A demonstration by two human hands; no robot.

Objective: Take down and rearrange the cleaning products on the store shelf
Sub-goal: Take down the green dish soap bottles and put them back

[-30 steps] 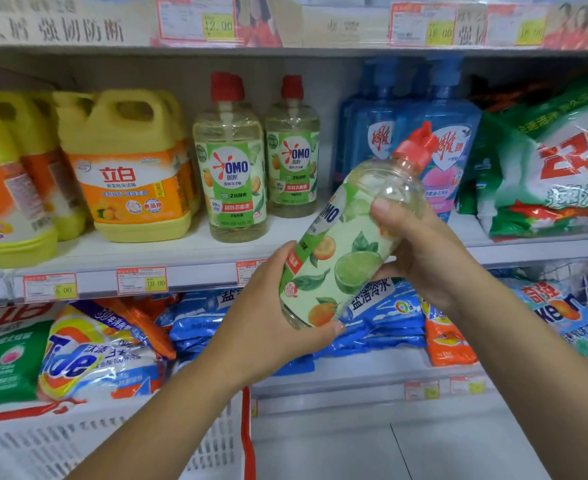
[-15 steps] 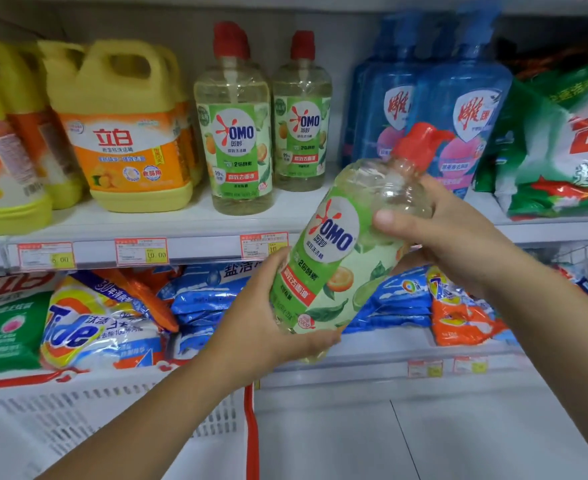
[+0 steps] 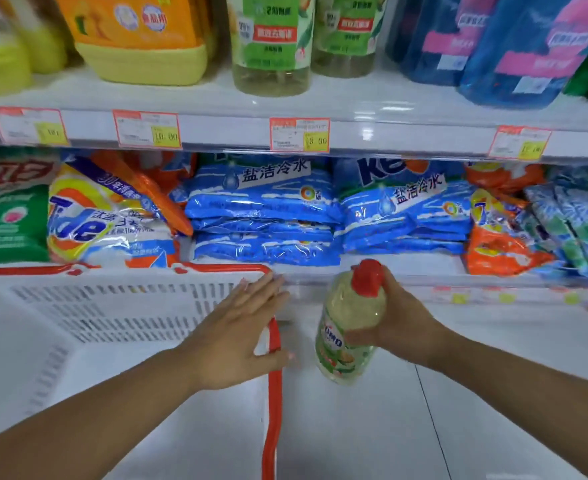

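Observation:
My right hand (image 3: 403,320) grips the shoulder of an OMO bottle (image 3: 346,327), pale yellow liquid with a red cap and green label, held upright and low over the white floor. My left hand (image 3: 240,334) holds nothing, its fingers straight over the right rim of the white basket (image 3: 112,306) with red trim. On the upper shelf stand two more OMO bottles (image 3: 272,39), yellow detergent jugs (image 3: 136,36) to their left and blue bottles (image 3: 486,43) to their right.
The lower shelf holds blue detergent bags (image 3: 265,209), a Tide bag (image 3: 105,216), a green bag (image 3: 5,216) at the left and orange bags (image 3: 500,237) at the right. Price tags (image 3: 299,133) line the upper shelf edge. White floor tiles (image 3: 372,427) lie below.
The bottle went from tilted at chest height in both hands down to upright near the floor. My left hand let go and opened over the basket rim. The view tipped downward.

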